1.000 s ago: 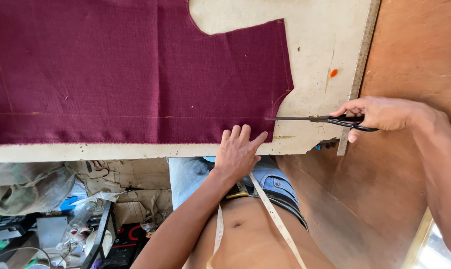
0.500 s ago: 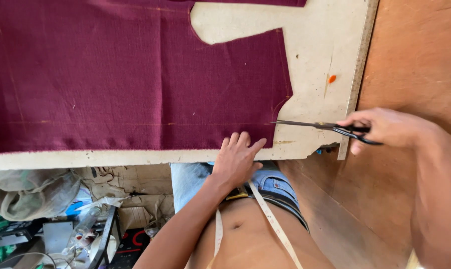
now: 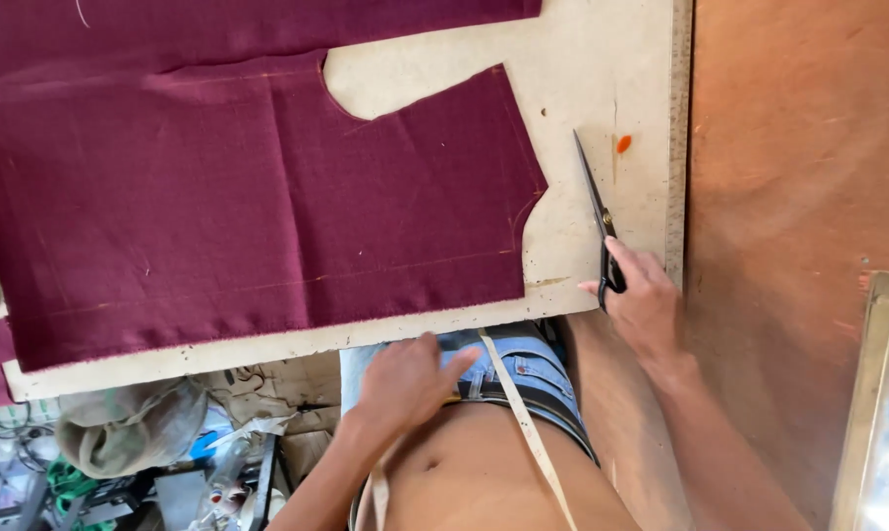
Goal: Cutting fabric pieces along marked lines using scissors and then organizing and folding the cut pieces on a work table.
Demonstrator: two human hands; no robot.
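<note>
Near the right edge of the pale worktop (image 3: 602, 59), the right hand (image 3: 644, 300) lies with its fingers curled around the dark handles of a pair of scissors (image 3: 598, 211). It grips them, and the blades (closed together, as far as this view shows) lie flat on the board and point away from the person, towards a small orange mark (image 3: 622, 144). The scissors sit just beside the right border of a large piece of maroon cloth (image 3: 248, 226), apart from it, with bare board between the blade and the cloth's notched corner. A metal ruler strip (image 3: 676, 128) runs along the worktop's right edge, close to the scissors on their other side. The left hand (image 3: 405, 379) is off the board, below its near edge, resting loosely open against the waist of the blue denim shorts (image 3: 508, 369); it holds nothing. A cream measuring tape (image 3: 523, 423) hangs down across the person's bare torso, passing just beside that hand. Under the worktop on the left lie a grey-green bundle of cloth (image 3: 130, 428) and mixed clutter. Nothing lies between the scissors and the cloth.
</note>
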